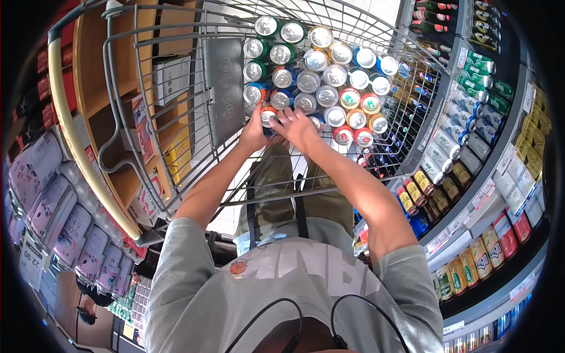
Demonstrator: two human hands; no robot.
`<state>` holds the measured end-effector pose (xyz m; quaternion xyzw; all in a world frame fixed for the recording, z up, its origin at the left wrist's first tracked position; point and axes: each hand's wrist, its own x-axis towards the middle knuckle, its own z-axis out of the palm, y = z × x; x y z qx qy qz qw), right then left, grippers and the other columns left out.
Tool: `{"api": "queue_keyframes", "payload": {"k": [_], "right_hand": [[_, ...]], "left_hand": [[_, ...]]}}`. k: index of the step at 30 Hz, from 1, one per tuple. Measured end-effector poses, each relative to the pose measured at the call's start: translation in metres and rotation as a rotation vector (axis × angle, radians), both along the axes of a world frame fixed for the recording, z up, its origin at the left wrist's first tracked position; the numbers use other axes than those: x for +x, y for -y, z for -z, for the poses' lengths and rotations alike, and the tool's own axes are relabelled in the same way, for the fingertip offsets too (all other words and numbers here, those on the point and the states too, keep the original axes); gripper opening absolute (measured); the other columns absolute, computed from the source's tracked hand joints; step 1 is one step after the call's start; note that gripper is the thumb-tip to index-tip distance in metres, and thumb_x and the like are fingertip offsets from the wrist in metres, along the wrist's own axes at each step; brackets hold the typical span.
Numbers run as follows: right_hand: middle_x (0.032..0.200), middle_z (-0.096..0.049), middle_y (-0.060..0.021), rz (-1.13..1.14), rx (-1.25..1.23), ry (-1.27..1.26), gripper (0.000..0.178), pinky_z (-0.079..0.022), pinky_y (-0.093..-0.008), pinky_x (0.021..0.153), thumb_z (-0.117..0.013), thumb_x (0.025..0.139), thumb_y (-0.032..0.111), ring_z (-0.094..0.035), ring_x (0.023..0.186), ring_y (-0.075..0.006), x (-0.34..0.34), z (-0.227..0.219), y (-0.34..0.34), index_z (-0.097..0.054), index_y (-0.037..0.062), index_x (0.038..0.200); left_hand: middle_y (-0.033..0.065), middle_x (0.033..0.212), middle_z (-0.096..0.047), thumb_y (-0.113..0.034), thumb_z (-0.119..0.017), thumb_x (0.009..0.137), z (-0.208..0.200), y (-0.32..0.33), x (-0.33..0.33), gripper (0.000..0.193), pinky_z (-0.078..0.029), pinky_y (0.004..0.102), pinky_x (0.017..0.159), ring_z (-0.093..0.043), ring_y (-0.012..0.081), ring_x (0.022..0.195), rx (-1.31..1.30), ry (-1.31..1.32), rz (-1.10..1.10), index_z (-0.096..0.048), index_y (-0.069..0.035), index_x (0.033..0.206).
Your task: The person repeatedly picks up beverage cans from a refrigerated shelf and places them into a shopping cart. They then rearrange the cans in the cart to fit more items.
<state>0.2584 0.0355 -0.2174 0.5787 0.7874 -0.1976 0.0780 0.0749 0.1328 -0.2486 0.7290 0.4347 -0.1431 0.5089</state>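
Note:
A metal shopping cart (200, 35) of wire mesh holds several upright drink cans, their silver tops facing me. At the near left of the group, an orange-red drink can (268, 113) stands between my two hands. My left hand (253, 130) is wrapped along the can's left side, fingers pointing away from me. From the right, my right hand (299, 130) reaches in with bent fingers at the can's rim and side. Just beyond are a blue-orange can (252, 93) and a blue can (280, 100). The can's lower part is hidden.
Shelves of canned drinks (465, 126) run along the right, with bottles (432, 16) farther up. A wooden display rack (100, 76) and purple packages (56, 200) stand on the left. The cart's yellowish handle (65, 117) curves down the left side. A person (87, 309) is at lower left.

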Motion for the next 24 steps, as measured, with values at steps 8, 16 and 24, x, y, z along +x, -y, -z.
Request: {"api": "queue_keyframes", "payload": {"k": [8,16,24], "right_hand": [[0.136,-0.060,-0.0071,0.161,0.240,-0.057,0.047,-0.047,-0.0344,0.092,-0.063,0.087,0.020,-0.058,0.122,-0.0213,-0.022,0.006,-0.015,-0.059,0.0139,0.134],[0.110,-0.067,-0.0001,0.187,0.299,-0.100,0.034,-0.046,-0.0306,0.086,-0.065,0.082,0.017,-0.061,0.107,-0.0171,-0.024,0.024,-0.020,-0.066,0.0120,0.116],[0.099,-0.064,0.0010,0.027,0.170,-0.091,0.019,-0.045,-0.0308,0.087,-0.064,0.080,0.016,-0.059,0.104,-0.0188,-0.011,0.030,-0.025,-0.065,0.0133,0.100]], "left_hand": [[0.0273,0.141,-0.059,-0.016,-0.088,0.069,-0.001,0.007,0.004,0.115,-0.056,0.0469,0.096,-0.064,0.0437,0.118,0.219,-0.003,0.358,-0.019,-0.005,0.161],[0.0175,0.119,-0.072,-0.041,-0.090,0.072,-0.033,-0.001,0.027,0.090,-0.055,0.0486,0.101,-0.070,0.0391,0.111,0.089,-0.366,0.304,-0.049,0.002,0.139],[0.0116,0.113,-0.069,-0.012,-0.081,0.065,-0.048,0.002,0.013,0.050,-0.052,0.0426,0.096,-0.066,0.0307,0.109,0.445,-0.169,0.543,-0.066,-0.003,0.112]]}}
